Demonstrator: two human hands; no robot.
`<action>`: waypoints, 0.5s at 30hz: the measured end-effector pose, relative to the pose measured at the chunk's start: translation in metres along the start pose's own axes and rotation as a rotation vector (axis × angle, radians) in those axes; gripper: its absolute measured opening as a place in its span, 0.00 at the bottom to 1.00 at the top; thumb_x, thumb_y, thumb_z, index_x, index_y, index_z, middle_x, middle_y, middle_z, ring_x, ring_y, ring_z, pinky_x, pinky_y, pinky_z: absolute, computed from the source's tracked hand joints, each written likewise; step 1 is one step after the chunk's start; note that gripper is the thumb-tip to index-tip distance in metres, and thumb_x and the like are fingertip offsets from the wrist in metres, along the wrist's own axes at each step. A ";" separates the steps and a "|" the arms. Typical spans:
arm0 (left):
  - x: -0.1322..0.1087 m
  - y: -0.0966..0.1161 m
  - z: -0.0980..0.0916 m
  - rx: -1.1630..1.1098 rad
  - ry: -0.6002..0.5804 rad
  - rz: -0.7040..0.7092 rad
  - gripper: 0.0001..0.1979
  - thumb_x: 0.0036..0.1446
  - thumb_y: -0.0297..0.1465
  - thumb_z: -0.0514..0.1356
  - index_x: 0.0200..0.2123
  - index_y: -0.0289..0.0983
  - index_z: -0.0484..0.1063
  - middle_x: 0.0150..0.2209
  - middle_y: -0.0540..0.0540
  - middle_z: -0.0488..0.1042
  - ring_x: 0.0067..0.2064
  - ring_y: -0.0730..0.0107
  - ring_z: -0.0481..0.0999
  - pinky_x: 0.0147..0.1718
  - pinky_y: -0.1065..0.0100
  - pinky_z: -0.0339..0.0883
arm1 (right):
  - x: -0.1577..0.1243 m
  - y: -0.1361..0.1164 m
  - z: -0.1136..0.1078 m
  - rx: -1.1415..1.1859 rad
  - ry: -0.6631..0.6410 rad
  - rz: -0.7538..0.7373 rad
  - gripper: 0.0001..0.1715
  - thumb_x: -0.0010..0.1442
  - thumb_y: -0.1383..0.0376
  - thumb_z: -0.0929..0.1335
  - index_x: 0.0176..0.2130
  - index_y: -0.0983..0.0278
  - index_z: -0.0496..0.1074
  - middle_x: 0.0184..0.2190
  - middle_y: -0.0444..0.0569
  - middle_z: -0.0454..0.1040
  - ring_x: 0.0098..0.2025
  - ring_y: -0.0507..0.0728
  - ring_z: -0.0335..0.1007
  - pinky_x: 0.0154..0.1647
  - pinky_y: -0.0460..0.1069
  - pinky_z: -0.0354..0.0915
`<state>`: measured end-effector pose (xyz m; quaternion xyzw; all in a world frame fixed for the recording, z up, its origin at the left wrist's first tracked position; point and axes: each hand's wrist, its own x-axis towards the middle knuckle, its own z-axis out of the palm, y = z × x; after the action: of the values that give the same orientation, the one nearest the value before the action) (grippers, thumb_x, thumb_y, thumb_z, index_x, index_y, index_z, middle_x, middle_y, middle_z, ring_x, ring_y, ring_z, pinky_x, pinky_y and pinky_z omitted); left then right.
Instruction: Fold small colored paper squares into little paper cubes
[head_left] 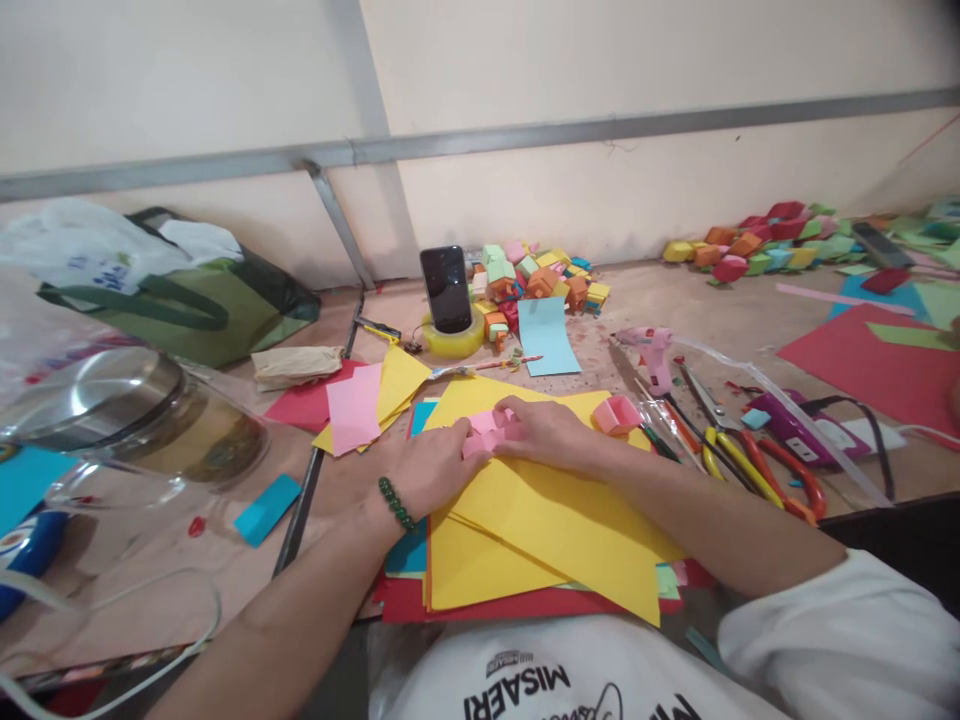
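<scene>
Both hands meet over a stack of yellow paper sheets [555, 510] in the middle of the table. Between them is a small folded piece of pink paper [491, 432]. My left hand [435, 460], with a green bead bracelet at its wrist, pinches the near left side of the piece. Fingers of my right hand [544, 430] curl over its right side. A finished-looking open pink paper box [616, 414] sits just right of my right hand, on the stack's far edge.
A phone [445, 288] stands in a yellow tape roll [454, 338], beside heaped paper cubes [540, 280]. To the right lie a pink glue gun [651, 352], scissors [780, 475], and a purple power strip [806, 428]. A glass teapot [217, 430] and green bag [255, 310] stand left.
</scene>
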<state>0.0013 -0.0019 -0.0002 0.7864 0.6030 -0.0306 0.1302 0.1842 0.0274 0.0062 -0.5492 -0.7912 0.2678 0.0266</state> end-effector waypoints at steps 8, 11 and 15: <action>0.005 -0.007 -0.010 -0.045 -0.094 0.014 0.12 0.58 0.41 0.56 0.39 0.39 0.68 0.38 0.45 0.78 0.40 0.58 0.76 0.31 0.66 0.59 | 0.001 0.019 -0.004 -0.011 -0.052 -0.021 0.42 0.54 0.57 0.69 0.64 0.62 0.55 0.35 0.49 0.76 0.36 0.60 0.72 0.30 0.47 0.58; 0.005 -0.009 -0.014 -0.058 -0.115 0.030 0.11 0.57 0.40 0.57 0.39 0.39 0.68 0.37 0.47 0.78 0.38 0.61 0.76 0.31 0.67 0.59 | 0.002 0.026 -0.007 0.012 -0.095 -0.052 0.43 0.56 0.63 0.68 0.66 0.63 0.51 0.32 0.47 0.76 0.31 0.56 0.71 0.27 0.46 0.57; 0.005 -0.015 -0.019 -0.073 -0.124 0.046 0.10 0.54 0.38 0.58 0.38 0.40 0.69 0.34 0.50 0.77 0.35 0.65 0.74 0.31 0.69 0.59 | 0.005 0.037 -0.013 0.079 -0.146 -0.152 0.45 0.53 0.66 0.69 0.66 0.65 0.53 0.33 0.47 0.75 0.30 0.54 0.70 0.28 0.45 0.60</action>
<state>-0.0133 0.0105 0.0146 0.7913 0.5765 -0.0542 0.1964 0.2184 0.0459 -0.0011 -0.4651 -0.8193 0.3352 0.0108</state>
